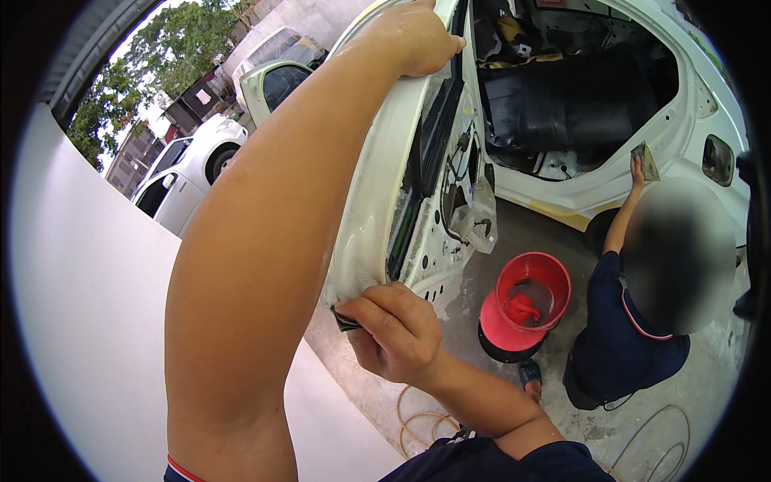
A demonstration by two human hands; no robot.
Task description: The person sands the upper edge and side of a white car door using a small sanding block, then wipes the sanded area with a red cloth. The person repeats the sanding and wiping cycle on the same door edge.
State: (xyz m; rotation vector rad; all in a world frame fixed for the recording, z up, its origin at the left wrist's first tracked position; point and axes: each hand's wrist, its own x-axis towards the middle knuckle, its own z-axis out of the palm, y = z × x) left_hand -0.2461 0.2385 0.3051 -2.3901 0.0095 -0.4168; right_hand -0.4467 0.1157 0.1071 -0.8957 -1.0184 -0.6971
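Note:
A white car door [365,217] stands open in front of me, its bare inner side showing holes and a loose clear plastic sheet [479,221]. My left arm reaches across to its far upper part, where my left hand [414,40] grips the edge of the frame, one finger hooked over the dark window trim. Some of that hand's fingers are hidden. Closer to me, my right hand [393,329] is closed around a dark folded piece of sandpaper [345,321], held at the near corner of the door.
Right of the door, a person [630,321] holds a greyish sheet [645,162] against the white car body [691,153]. Between us stands a red bucket [567,293] with a red cloth in water. A hose [426,418] lies on the floor; a white car [189,173] is parked outside.

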